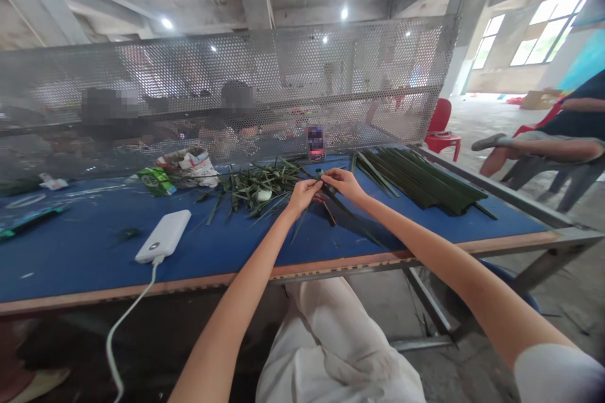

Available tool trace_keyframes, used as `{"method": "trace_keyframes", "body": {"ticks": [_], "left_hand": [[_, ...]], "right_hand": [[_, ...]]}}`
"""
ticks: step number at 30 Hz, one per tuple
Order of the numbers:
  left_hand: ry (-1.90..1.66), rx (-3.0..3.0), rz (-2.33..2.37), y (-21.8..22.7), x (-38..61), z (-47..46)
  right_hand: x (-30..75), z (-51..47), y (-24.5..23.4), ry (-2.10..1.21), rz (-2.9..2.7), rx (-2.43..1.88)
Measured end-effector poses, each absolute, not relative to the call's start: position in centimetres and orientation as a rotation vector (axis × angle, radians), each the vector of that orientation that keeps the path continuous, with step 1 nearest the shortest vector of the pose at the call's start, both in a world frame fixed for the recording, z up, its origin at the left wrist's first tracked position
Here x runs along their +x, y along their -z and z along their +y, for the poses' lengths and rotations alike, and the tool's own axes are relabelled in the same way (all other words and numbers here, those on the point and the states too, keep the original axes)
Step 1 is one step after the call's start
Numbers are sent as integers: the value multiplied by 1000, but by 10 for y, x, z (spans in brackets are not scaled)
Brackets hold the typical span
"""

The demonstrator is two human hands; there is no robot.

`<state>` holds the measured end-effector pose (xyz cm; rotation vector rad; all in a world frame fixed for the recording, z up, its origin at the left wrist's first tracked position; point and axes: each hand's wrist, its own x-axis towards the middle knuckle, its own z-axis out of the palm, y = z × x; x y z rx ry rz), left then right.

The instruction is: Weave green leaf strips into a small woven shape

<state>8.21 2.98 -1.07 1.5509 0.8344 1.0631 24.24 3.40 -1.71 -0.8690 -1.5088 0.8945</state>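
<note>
My left hand [304, 195] and my right hand [346, 184] meet over the blue table, fingertips pinched together. Between them is a long green leaf strip [347, 211], whose tail runs down to the right across the tabletop. A small dark folded part shows at the fingertips; its shape is too small to make out. Just below the hands lies a thin tool with an orange-brown edge [329, 211], partly hidden. Left of my hands spreads a loose heap of cut leaf pieces [246, 186], with a small whitish round object [263, 195] in it.
A stack of long green leaves [420, 179] lies at the right. A phone [316, 142] stands against the perforated metal screen [283, 75]. Leftward are a white power bank [165, 236] with a cable, a green packet [155, 181] and a crumpled bag [191, 167]. A person sits far right near red chairs.
</note>
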Motion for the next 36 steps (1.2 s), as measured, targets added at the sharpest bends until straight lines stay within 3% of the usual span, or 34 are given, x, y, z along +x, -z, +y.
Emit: {"method": "trace_keyframes", "body": {"ticks": [22,36], "left_hand": [[-1310,1155,986,10,73,38],[-1336,1145,962,9,71,39]], "right_hand": [[241,24,12,-400,-2052,-992],[242,11,1,-971,-1919,-902]]}}
